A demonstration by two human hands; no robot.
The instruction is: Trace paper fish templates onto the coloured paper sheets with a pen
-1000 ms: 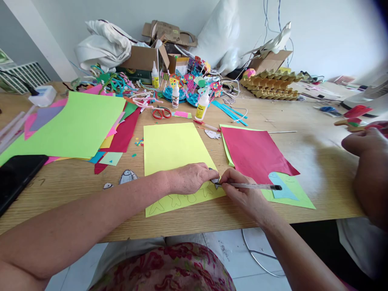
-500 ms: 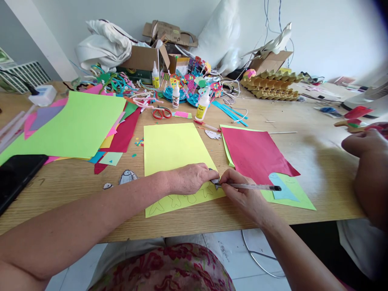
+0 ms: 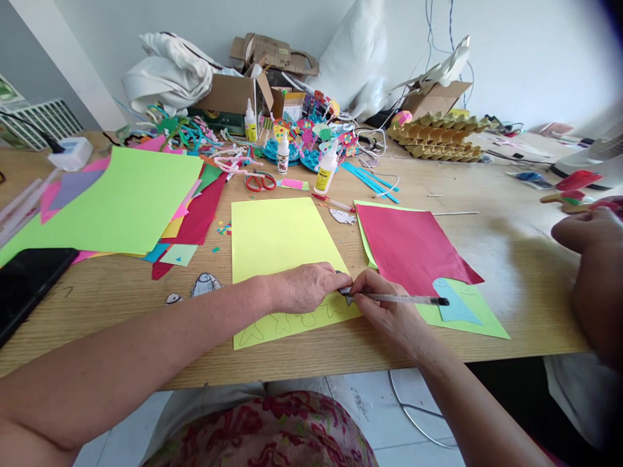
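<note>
A yellow sheet of paper (image 3: 277, 233) lies before me, with several fish-like outlines along its lower part. My left hand (image 3: 309, 287) is closed, its fingertips pressing a small grey-and-white paper fish cutout (image 3: 345, 292) onto the sheet's right edge. Most of the cutout is hidden under the fingers. In a closed writing grip, my right hand (image 3: 384, 305) has a clear-barrelled pen (image 3: 406, 299) with a black end. The pen's tip meets the cutout's edge. Two more fish cutouts, a larger one (image 3: 205, 284) and a smaller one (image 3: 173, 299), lie left of my forearm.
Red paper (image 3: 409, 240) over green paper lies on the right. A white fish cutout (image 3: 342, 216), red-handled scissors (image 3: 260, 181) and a glue bottle (image 3: 326, 172) stand or lie beyond. Coloured sheets (image 3: 146, 201) and a phone (image 3: 34, 285) are left. Another person's hand (image 3: 591, 227) is at far right.
Both hands stay almost in place. The pen's black end has shifted very slightly left, while its tip remains by the fish cutout.
</note>
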